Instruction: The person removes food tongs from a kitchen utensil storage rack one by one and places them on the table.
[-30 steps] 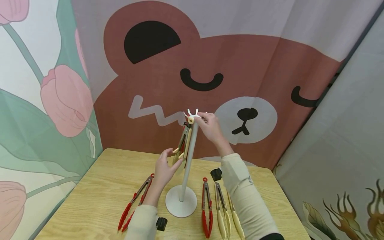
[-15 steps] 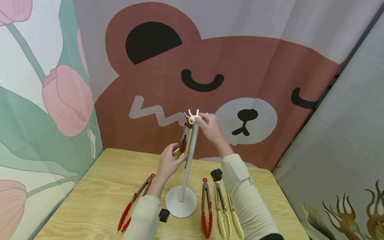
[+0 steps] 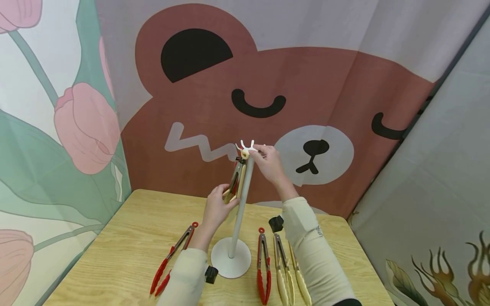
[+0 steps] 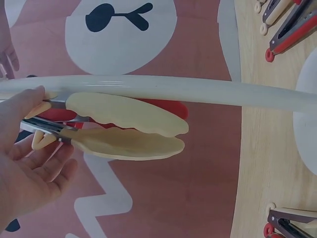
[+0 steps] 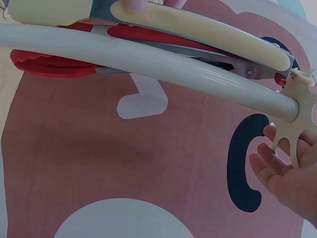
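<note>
A white stand with a slanting pole (image 3: 242, 208) and a hooked top (image 5: 303, 99) rises from a round base (image 3: 222, 268). Cream-tipped tongs (image 4: 124, 111) hang by their loop from one hook, and red-tipped tongs (image 5: 54, 67) hang behind them. My left hand (image 3: 216, 209) holds the cream tongs at mid-length, thumb on one arm and fingers on the other; their jaws are slightly apart. Up at the top, my right hand (image 3: 269, 163) grips a hook on the right side, fingertips curled around it in the right wrist view.
Red tongs (image 3: 162, 270) lie left of the base, partly behind the left sleeve. To its right lie more red tongs (image 3: 264, 276), cream tongs (image 3: 281, 272) and another cream pair (image 3: 302, 278) beside the right sleeve. A printed curtain (image 3: 325, 85) hangs behind the wooden table (image 3: 115, 246).
My left hand has moved slightly right and up, and its fingers have closed in on the hanging cream tongs. The right hand stays at the stand's top.
</note>
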`<state>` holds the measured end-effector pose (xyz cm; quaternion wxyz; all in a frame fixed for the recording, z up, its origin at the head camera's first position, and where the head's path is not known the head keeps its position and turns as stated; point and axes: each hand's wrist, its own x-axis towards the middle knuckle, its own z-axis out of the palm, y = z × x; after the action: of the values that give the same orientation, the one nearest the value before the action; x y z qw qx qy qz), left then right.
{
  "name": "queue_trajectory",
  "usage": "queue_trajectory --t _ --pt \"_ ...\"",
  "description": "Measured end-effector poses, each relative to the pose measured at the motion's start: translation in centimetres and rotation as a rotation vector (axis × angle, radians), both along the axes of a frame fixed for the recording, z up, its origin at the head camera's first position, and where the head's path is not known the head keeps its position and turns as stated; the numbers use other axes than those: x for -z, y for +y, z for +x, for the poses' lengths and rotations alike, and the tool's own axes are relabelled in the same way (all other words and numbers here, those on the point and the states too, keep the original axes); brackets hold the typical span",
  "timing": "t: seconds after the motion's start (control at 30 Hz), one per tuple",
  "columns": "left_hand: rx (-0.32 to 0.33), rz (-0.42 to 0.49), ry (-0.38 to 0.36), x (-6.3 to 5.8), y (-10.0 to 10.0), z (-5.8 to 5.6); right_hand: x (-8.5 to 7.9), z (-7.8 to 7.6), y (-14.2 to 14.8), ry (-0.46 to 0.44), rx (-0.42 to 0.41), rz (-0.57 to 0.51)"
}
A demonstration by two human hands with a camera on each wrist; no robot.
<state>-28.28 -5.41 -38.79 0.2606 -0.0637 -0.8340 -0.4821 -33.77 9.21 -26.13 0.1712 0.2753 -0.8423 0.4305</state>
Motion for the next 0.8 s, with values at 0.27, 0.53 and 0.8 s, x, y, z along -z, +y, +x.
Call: queue_trajectory --t 0.27,0.53,0.8 --pt "-0.029 -0.011 0.01 0.21 0.16 -0.12 0.04 -0.02 0.0 0.003 -0.005 -0.001" --pt "-0.029 0.004 0.034 0.04 0.22 0.04 0.15 -0.11 0.0 0.02 -0.008 -0.006" --pt "-0.04 0.028 0.099 0.25 0.25 0.01 0.19 -0.11 0.02 0.03 -0.011 -0.009"
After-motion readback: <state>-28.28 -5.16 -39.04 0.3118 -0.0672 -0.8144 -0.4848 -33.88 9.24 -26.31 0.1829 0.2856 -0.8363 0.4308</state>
